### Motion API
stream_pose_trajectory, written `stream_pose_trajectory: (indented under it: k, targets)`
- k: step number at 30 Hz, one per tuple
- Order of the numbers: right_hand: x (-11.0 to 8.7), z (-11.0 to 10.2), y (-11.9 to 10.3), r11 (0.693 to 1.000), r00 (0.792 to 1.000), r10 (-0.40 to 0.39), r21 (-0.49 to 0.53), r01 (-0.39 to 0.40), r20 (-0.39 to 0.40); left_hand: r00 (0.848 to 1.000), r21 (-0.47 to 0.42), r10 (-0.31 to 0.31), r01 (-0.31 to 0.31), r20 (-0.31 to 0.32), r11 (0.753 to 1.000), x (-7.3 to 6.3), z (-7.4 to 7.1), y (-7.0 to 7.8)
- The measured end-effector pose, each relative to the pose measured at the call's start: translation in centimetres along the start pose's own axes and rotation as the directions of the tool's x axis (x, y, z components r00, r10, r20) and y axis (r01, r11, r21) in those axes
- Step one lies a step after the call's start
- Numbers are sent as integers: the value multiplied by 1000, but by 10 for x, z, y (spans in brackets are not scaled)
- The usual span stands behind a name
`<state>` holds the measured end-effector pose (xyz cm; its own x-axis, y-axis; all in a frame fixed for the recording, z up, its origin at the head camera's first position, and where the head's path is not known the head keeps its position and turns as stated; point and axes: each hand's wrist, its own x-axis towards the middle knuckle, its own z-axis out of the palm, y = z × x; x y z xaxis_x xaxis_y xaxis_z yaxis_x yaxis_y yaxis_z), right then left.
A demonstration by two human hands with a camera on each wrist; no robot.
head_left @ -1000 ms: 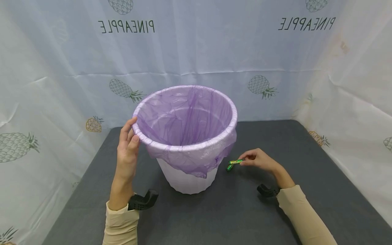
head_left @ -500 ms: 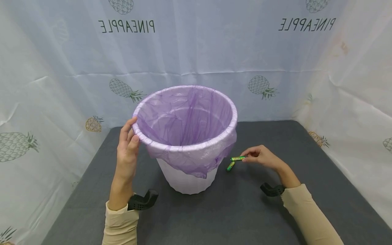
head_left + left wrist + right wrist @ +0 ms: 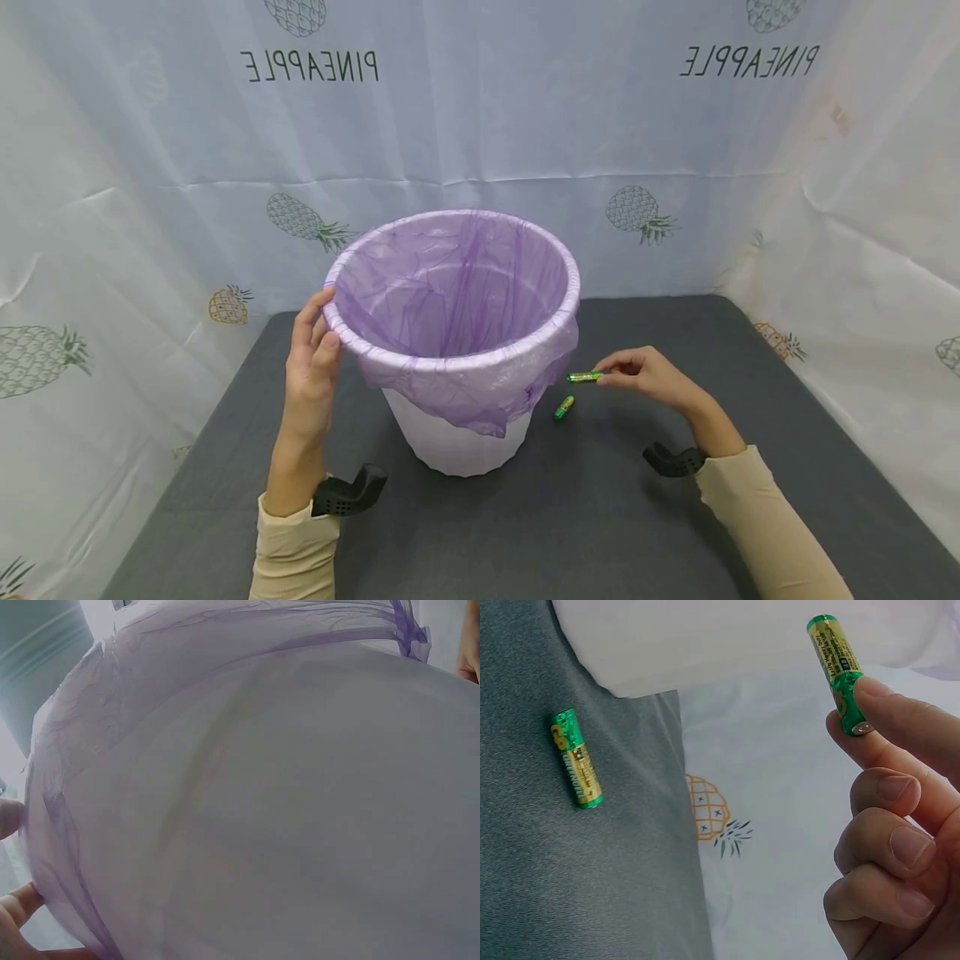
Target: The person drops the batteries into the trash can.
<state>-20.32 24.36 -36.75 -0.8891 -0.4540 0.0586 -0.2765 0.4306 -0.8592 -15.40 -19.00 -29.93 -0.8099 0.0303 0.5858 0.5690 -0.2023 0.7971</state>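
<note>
A white trash bin stands upright, lined with a purple garbage bag folded over its rim. My left hand holds the bin's left rim, its fingers and thumb curved against the bag-covered edge. In the left wrist view the bin wall fills most of the frame, with fingertips at its edge. My right hand pinches a green and gold battery between thumb and index finger, right of the bin. Below it, a second matching battery lies on the dark table.
The dark cloth-covered table is enclosed by hanging pineapple-print curtains at the back and both sides. A black wrist mount is on the left forearm, another wrist mount on the right.
My right hand has lifted one battery up and slightly right, away from the other, which stays on the table. The left hand and the bin have kept their places.
</note>
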Motion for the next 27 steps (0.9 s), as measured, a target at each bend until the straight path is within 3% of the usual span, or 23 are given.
stream_pose_trajectory:
  k: [7,27]
  targets:
    - [0,-5,-7,999,999,-47,-17,47,-26,1000,0,-6,6,-10,1000,0,0,-1]
    - [0,-19,-35,995,995,-87,-50,84,-56,1000,-19,-5,4,-24,1000,-1,2,0]
